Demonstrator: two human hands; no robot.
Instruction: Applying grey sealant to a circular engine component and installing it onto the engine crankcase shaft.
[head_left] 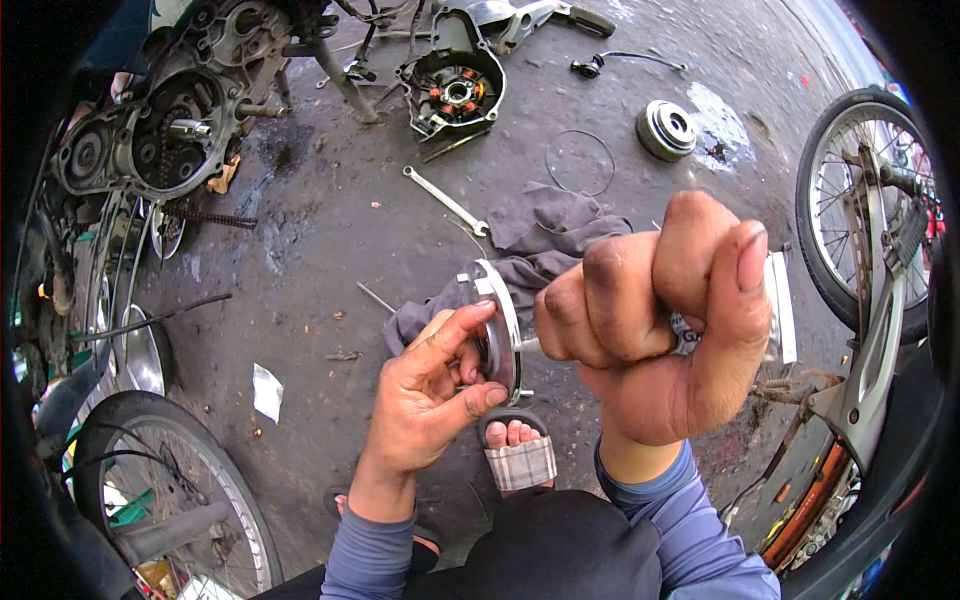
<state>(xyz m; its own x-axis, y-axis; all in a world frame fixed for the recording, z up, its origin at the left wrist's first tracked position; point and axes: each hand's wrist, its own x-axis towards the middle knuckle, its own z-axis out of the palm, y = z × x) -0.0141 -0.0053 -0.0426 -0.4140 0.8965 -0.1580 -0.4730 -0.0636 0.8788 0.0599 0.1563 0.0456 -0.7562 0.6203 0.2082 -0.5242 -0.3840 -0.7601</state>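
My left hand (430, 385) pinches a round metal disc (506, 335) by its edge, thumb at the bottom and fingers against its face. The disc stands nearly edge-on, with small posts jutting from its side. Close to the camera, my right hand (660, 320) is curled into a fist to the right of the disc. A white packet (781, 308) shows behind its thumb, and a printed bit of it appears between the fingers. A short pale piece spans the gap between fist and disc; what it is I cannot make out. A grey cloth (555, 220) lies on the ground beyond.
An opened engine (165, 140) stands at the far left. On the ground are an engine cover (450, 85) with a coil inside, a combination wrench (445, 200), a round metal drum (667, 130) and a thin ring (581, 162). Motorcycle wheels (180, 480) flank me.
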